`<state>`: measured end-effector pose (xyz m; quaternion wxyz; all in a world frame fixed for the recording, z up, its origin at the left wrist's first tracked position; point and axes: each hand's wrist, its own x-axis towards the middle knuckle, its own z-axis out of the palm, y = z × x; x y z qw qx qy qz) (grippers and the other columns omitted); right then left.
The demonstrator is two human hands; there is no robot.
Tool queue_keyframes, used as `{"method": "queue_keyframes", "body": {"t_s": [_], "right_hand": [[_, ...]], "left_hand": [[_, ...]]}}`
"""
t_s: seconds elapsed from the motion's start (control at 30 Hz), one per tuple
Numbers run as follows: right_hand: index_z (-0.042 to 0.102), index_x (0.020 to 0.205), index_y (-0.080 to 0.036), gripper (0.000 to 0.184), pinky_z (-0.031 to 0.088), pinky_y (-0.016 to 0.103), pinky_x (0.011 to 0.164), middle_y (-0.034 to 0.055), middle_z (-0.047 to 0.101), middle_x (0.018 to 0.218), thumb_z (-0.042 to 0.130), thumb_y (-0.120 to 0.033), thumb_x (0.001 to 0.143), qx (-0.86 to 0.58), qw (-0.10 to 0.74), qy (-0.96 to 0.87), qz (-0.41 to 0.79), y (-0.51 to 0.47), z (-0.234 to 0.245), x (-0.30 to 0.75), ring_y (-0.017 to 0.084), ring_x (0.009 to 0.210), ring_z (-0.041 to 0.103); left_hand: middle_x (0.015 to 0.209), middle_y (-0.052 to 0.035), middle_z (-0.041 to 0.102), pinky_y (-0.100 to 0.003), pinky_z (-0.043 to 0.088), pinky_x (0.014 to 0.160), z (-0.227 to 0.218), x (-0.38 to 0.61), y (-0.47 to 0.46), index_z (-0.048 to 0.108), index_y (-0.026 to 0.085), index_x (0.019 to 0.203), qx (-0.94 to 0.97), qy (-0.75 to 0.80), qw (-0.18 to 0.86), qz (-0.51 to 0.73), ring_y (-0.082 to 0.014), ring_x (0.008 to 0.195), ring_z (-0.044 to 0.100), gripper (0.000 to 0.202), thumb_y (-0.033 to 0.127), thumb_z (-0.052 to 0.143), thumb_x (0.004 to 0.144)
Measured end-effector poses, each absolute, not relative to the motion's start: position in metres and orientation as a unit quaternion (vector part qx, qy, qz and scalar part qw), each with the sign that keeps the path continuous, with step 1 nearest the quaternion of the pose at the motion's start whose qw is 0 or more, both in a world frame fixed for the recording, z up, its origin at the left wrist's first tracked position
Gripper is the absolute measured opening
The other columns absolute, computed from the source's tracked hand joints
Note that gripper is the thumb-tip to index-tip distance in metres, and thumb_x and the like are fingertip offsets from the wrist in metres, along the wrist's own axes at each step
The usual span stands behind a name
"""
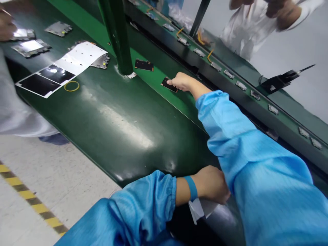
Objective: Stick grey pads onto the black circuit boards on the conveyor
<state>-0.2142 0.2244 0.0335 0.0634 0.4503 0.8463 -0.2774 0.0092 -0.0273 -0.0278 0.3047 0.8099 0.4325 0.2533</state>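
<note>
My right hand [182, 82], in a blue sleeve, reaches far out over the green belt [159, 77] and is closed on a small black flat part [169, 84] lying at the belt's near edge. A second black part [144, 65] lies further along the belt. My left hand [211, 184], with a blue wrist strap, rests near my body at the dark green table's edge; its fingers curl over white sheets [200, 208], partly hidden by my right sleeve.
A green post [116, 34] rises from the table [115, 119]. Black-and-white sheets [61, 70], a yellow ring [71, 86] and metal frames [30, 47] lie at the left by a co-worker's sleeve [15, 109]. Small parts line the far belt [230, 73]; another person stands beyond.
</note>
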Motion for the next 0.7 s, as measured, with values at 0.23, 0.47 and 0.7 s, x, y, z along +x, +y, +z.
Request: {"method": "queue_keyframes", "body": {"t_s": [0.23,0.47,0.7], "right_hand": [[0.053,0.07,-0.022,0.043,0.032,0.03,0.058,-0.0025,0.045,0.06,0.067,-0.052,0.097,0.335,-0.071,0.867,-0.362,0.177,0.037,0.006,0.014,0.056,0.038],[0.069,0.107,-0.027,0.032,0.051,0.037,0.072,0.0084,0.073,0.102,0.065,-0.057,0.096,0.426,-0.281,0.741,-0.437,0.063,-0.006,0.176,0.025,0.089,0.068],[0.063,0.116,-0.024,0.021,0.05,0.033,0.072,0.0032,0.072,0.094,0.063,-0.038,0.1,0.385,-0.376,0.7,-0.47,0.032,-0.038,0.19,0.019,0.08,0.066]], "left_hand": [[0.081,-0.0103,0.077,-0.037,0.052,0.065,-0.033,0.003,-0.012,0.07,0.021,0.074,0.788,0.461,0.313,0.262,-0.0288,0.08,0.076,0.028,0.041,0.06,0.092],[0.07,-0.0025,0.069,-0.026,0.042,0.059,-0.026,-0.018,-0.003,0.064,0.017,0.071,0.572,0.522,0.466,0.429,-0.0174,0.067,0.062,0.035,0.047,0.064,0.09],[0.092,-0.0074,0.079,-0.027,0.051,0.069,-0.02,-0.013,-0.003,0.079,0.016,0.093,0.537,0.536,0.473,0.448,-0.0193,0.078,0.067,0.037,0.052,0.078,0.083]]}}
